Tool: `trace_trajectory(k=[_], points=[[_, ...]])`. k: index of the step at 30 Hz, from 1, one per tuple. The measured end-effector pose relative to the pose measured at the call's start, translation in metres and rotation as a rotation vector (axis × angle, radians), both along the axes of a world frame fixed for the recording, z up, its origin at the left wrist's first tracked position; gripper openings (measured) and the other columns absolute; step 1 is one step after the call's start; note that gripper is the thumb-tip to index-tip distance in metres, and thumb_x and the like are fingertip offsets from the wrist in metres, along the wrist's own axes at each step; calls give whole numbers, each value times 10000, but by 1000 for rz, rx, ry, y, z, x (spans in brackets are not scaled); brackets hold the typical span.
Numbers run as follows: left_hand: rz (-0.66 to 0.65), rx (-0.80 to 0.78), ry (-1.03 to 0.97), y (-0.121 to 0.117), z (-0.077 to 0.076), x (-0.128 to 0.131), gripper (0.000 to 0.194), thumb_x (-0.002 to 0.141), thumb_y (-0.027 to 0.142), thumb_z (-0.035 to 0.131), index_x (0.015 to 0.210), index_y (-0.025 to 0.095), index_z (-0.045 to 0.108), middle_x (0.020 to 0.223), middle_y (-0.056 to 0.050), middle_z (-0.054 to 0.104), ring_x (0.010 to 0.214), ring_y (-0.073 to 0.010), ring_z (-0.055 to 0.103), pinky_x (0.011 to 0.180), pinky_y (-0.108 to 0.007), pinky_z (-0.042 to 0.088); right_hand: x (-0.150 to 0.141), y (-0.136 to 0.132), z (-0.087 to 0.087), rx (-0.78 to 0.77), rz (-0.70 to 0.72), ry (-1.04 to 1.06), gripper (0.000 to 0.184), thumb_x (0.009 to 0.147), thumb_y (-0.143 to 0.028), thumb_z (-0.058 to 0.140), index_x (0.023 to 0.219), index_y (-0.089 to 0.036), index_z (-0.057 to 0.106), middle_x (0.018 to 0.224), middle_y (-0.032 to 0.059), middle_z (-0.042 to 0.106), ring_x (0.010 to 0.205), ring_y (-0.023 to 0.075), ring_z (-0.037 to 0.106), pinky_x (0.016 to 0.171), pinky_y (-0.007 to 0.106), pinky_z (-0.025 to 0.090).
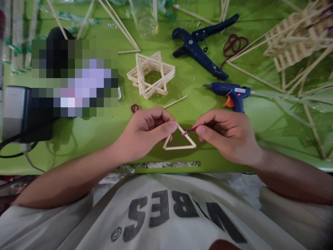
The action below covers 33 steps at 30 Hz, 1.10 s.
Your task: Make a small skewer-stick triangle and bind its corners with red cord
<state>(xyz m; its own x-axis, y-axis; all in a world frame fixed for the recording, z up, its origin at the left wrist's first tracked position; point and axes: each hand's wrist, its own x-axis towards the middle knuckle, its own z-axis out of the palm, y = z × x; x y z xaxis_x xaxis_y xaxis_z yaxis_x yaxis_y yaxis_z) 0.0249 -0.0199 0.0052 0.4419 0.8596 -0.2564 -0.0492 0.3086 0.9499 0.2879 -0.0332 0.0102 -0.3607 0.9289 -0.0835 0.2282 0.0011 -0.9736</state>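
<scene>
My left hand (148,133) is closed on the top corner of a small triangle of wooden sticks (180,147), thumb pressed against it. My right hand (225,133) pinches a purple thread (189,131) that is wound on the triangle's right side. Both hands hover just above the green table (85,139) near its front edge. Behind the hands lies a star-shaped frame of sticks (151,74). A loose short stick (175,101) lies between the star and my hands.
A blue glue gun (231,93) lies right of the star, blue pliers-like cutters (199,48) behind it. A coil of purple thread (234,43) and a larger stick structure (293,41) sit at back right. Long sticks lie scattered. A dark device with cables (20,114) stands left.
</scene>
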Motion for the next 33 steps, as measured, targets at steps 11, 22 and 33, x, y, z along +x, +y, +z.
trace_trajectory(k=[11, 22, 33], points=[[11, 13, 21, 0, 1, 2, 344, 977, 459, 950, 887, 177, 775, 700, -21, 731, 593, -132, 672, 533, -220, 580, 1, 0, 2, 13, -15, -19, 159, 1071, -322, 825, 935, -241, 824, 731, -8, 750, 584, 122, 608, 488, 272, 447], [-3, 27, -31, -1, 0, 1, 287, 1031, 404, 899, 913, 172, 775, 723, -19, 717, 612, -121, 665, 539, -212, 563, 1, 1, 0, 12, -20, -24, 213, 1080, -368, 830, 917, -233, 808, 730, -7, 740, 577, 119, 592, 488, 270, 434], [-15, 23, -45, 0, -1, 0, 315, 1028, 440, 913, 932, 167, 789, 740, -29, 745, 637, -130, 689, 562, -219, 582, 1, 2, 0, 15, -16, -33, 233, 1078, -398, 839, 911, -238, 811, 731, -1, 738, 577, 119, 581, 480, 268, 419]])
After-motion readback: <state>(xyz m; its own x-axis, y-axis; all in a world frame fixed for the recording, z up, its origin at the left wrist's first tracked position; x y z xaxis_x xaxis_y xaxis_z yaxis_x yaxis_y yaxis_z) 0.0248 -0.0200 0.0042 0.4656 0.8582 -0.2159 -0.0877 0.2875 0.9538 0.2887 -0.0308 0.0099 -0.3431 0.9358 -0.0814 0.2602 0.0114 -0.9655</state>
